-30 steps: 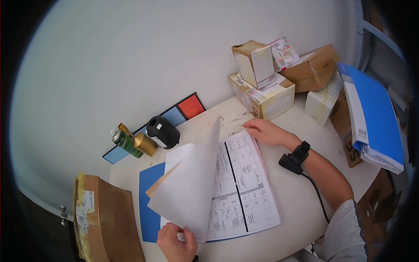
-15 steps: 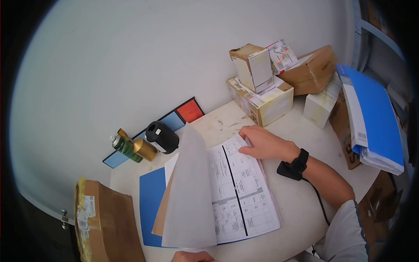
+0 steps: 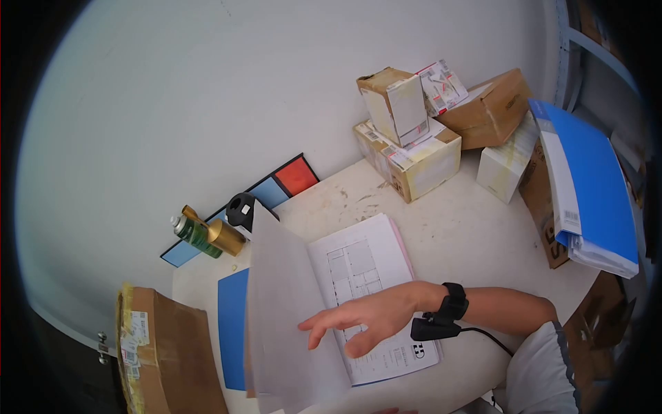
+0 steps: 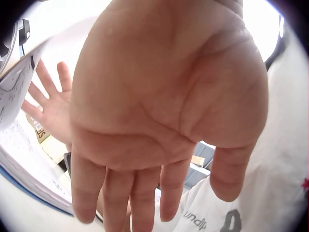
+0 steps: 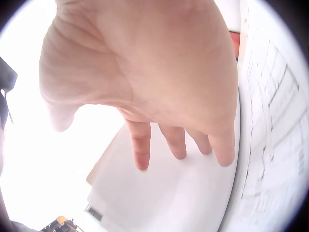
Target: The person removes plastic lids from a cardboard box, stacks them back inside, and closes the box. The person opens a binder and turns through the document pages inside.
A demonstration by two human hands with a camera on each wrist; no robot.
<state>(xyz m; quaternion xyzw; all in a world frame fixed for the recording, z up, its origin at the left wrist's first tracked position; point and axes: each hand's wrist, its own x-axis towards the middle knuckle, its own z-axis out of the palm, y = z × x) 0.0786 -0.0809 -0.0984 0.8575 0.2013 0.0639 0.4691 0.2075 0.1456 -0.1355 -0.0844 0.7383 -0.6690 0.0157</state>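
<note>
A stack of printed papers [image 3: 345,252] lies on a blue folder [image 3: 233,331], its top page showing a floor plan. One white sheet [image 3: 286,310] stands raised and leans left in the head view. My right hand [image 3: 369,317] reaches over the papers, fingers spread against or close to that sheet; contact is unclear. The right wrist view shows the palm [image 5: 145,63] with its fingers extended over white paper [image 5: 164,193]. Only a sliver of my left hand [image 3: 396,411] appears at the bottom edge; the left wrist view shows it [image 4: 164,111] with straight fingers, holding nothing.
Cardboard boxes [image 3: 431,169] are stacked at the back right beside a standing blue binder [image 3: 596,186]. A green bottle [image 3: 200,238], a gold container [image 3: 226,238] and a black holder [image 3: 241,210] stand back left. A large carton [image 3: 172,352] sits left.
The right hand has come from the papers' far edge to their middle. The raised sheet has swung further left, and the page beneath shows a plan instead of a table. The left hand has moved right.
</note>
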